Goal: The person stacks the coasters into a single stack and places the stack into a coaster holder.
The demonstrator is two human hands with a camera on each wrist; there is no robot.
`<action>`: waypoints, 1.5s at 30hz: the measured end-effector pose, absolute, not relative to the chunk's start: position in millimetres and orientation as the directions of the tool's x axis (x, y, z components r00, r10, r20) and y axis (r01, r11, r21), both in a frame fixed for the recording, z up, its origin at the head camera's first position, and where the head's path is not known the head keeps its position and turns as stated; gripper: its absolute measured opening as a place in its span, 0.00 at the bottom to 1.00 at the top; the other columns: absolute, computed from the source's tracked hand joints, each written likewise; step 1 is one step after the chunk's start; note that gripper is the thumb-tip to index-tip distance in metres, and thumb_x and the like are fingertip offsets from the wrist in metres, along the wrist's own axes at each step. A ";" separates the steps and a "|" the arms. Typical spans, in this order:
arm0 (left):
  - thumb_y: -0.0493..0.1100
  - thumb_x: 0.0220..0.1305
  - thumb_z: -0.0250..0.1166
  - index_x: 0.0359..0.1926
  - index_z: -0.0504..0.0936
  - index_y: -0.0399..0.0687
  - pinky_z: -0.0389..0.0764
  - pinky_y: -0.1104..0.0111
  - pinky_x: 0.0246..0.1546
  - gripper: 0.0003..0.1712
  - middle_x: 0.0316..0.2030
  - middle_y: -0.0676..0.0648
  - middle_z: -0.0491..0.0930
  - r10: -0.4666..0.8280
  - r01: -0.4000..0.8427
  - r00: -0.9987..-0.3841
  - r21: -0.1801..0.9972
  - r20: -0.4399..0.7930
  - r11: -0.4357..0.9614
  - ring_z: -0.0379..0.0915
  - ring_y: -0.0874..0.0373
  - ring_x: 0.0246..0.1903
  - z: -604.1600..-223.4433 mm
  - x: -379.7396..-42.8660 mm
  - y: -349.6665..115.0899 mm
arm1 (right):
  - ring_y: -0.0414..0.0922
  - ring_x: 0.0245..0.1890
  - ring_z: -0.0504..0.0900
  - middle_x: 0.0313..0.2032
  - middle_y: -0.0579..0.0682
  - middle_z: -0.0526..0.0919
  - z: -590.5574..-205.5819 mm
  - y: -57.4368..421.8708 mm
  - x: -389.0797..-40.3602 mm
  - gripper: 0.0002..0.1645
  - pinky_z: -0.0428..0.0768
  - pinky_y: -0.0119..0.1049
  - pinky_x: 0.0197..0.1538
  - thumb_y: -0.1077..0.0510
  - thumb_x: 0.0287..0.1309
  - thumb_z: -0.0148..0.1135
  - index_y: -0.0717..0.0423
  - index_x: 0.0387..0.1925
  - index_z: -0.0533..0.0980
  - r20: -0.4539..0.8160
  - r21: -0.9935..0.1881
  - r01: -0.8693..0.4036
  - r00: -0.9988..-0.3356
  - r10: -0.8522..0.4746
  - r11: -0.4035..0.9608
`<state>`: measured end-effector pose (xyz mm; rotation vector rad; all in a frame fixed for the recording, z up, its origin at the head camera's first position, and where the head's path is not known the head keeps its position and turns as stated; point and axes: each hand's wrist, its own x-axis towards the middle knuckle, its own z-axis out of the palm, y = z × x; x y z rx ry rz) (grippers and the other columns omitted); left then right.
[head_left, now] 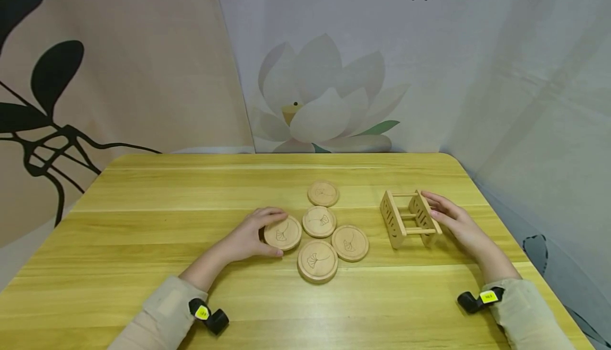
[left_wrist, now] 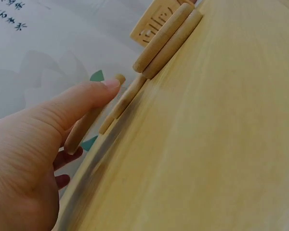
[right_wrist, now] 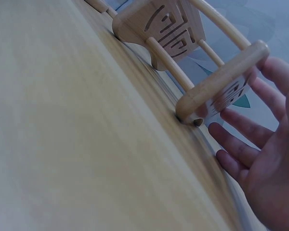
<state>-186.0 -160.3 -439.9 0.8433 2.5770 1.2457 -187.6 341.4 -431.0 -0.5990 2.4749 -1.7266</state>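
My left hand (head_left: pixel 250 236) grips a round wooden coaster (head_left: pixel 282 233) engraved with a ginkgo leaf, the thumb on its near edge and the fingers on the far side. In the left wrist view, the held coaster (left_wrist: pixel 82 130) is tilted and raised above the tabletop. Beside it lie several matching coasters, the nearest (head_left: pixel 317 261) stacked on another. My right hand (head_left: pixel 458 225) touches the right panel of a small wooden rack (head_left: pixel 414 230) with loosely extended fingers. The rack stands upright, its two slotted side panels joined by round rods.
The yellow wood-grain table (head_left: pixel 143 265) has its far edge close to a fabric backdrop (head_left: pixel 329 90) printed with a lotus. One coaster (head_left: pixel 323 193) lies farthest back; another (head_left: pixel 350 243) sits between the group and the rack.
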 end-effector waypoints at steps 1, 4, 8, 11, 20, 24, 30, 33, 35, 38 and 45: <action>0.51 0.41 0.80 0.66 0.70 0.45 0.53 0.43 0.63 0.51 0.67 0.46 0.63 0.545 0.418 -0.832 0.760 0.101 0.498 0.50 0.45 0.67 -439.2 -185.5 -160.0 | 0.33 0.55 0.70 0.61 0.58 0.68 -431.3 341.7 -187.8 0.29 0.68 0.22 0.54 0.61 0.73 0.45 0.58 0.72 0.56 0.161 -0.913 -0.272 -0.924 -0.346 0.303; 0.51 0.40 0.81 0.66 0.70 0.46 0.53 0.42 0.63 0.50 0.66 0.46 0.63 0.530 0.413 -0.841 0.760 0.107 0.501 0.50 0.44 0.67 -436.6 -183.8 -158.7 | 0.32 0.56 0.69 0.63 0.63 0.65 -432.8 342.6 -188.5 0.29 0.67 0.22 0.54 0.59 0.73 0.45 0.56 0.72 0.56 0.140 -0.911 -0.254 -0.932 -0.335 0.324; 0.51 0.40 0.81 0.66 0.70 0.45 0.53 0.41 0.62 0.50 0.66 0.47 0.63 0.525 0.419 -0.842 0.761 0.123 0.495 0.50 0.44 0.67 -433.3 -181.8 -156.1 | 0.32 0.56 0.69 0.63 0.62 0.66 -434.3 343.4 -189.0 0.29 0.67 0.22 0.54 0.58 0.73 0.45 0.55 0.72 0.56 0.133 -0.908 -0.248 -0.935 -0.329 0.336; 0.50 0.40 0.81 0.66 0.70 0.44 0.53 0.41 0.62 0.50 0.66 0.47 0.64 0.524 0.430 -0.840 0.761 0.141 0.486 0.51 0.45 0.66 -431.2 -180.6 -153.4 | 0.33 0.56 0.70 0.62 0.57 0.68 -434.6 343.4 -189.3 0.29 0.67 0.22 0.54 0.58 0.73 0.46 0.55 0.72 0.57 0.141 -0.911 -0.252 -0.934 -0.327 0.327; 0.45 0.38 0.82 0.64 0.71 0.40 0.53 0.42 0.63 0.50 0.64 0.46 0.66 0.503 0.449 -0.841 0.776 0.199 0.444 0.54 0.47 0.65 -423.4 -175.0 -144.0 | 0.32 0.57 0.68 0.63 0.60 0.66 -433.7 343.6 -189.5 0.29 0.66 0.21 0.54 0.59 0.73 0.45 0.56 0.72 0.56 0.142 -0.911 -0.259 -0.928 -0.344 0.321; 0.46 0.37 0.82 0.64 0.72 0.41 0.53 0.43 0.63 0.50 0.63 0.47 0.67 0.496 0.456 -0.842 0.772 0.212 0.442 0.55 0.48 0.64 -420.3 -171.5 -139.3 | 0.32 0.57 0.68 0.64 0.64 0.64 -433.7 343.6 -189.8 0.29 0.66 0.21 0.55 0.59 0.73 0.45 0.55 0.73 0.55 0.141 -0.908 -0.260 -0.928 -0.346 0.327; 0.48 0.36 0.82 0.63 0.73 0.41 0.53 0.43 0.63 0.50 0.64 0.45 0.66 0.497 0.443 -0.844 0.784 0.201 0.436 0.55 0.48 0.65 -416.6 -166.1 -131.9 | 0.32 0.57 0.67 0.64 0.58 0.66 -433.8 343.9 -189.7 0.29 0.65 0.21 0.55 0.58 0.73 0.45 0.55 0.72 0.56 0.132 -0.910 -0.247 -0.933 -0.334 0.332; 0.48 0.35 0.83 0.63 0.73 0.41 0.54 0.44 0.63 0.50 0.64 0.45 0.66 0.497 0.439 -0.845 0.787 0.198 0.433 0.55 0.48 0.65 -416.0 -164.1 -128.1 | 0.32 0.56 0.69 0.62 0.53 0.68 -434.1 343.8 -189.5 0.29 0.67 0.22 0.54 0.59 0.73 0.45 0.55 0.72 0.56 0.140 -0.915 -0.252 -0.931 -0.338 0.314; 0.48 0.35 0.83 0.63 0.73 0.41 0.54 0.44 0.63 0.50 0.63 0.43 0.67 0.499 0.450 -0.840 0.787 0.212 0.422 0.56 0.48 0.64 -415.7 -162.8 -125.2 | 0.33 0.55 0.71 0.60 0.50 0.70 -433.9 343.5 -189.2 0.29 0.68 0.23 0.54 0.60 0.73 0.45 0.57 0.72 0.56 0.157 -0.918 -0.266 -0.925 -0.347 0.295; 0.47 0.35 0.83 0.62 0.73 0.39 0.55 0.44 0.63 0.50 0.63 0.43 0.67 0.506 0.459 -0.833 0.790 0.223 0.407 0.57 0.48 0.64 -415.5 -160.3 -121.0 | 0.34 0.54 0.73 0.58 0.47 0.71 -432.9 342.5 -188.7 0.29 0.69 0.23 0.53 0.62 0.73 0.44 0.59 0.71 0.56 0.181 -0.920 -0.287 -0.916 -0.358 0.268; 0.48 0.35 0.82 0.63 0.73 0.41 0.55 0.44 0.63 0.50 0.63 0.44 0.67 0.525 0.462 -0.824 0.790 0.214 0.403 0.56 0.48 0.64 -414.9 -154.0 -111.8 | 0.35 0.54 0.73 0.58 0.44 0.71 -429.9 340.5 -188.1 0.28 0.69 0.23 0.53 0.63 0.73 0.44 0.60 0.71 0.56 0.195 -0.923 -0.298 -0.908 -0.372 0.244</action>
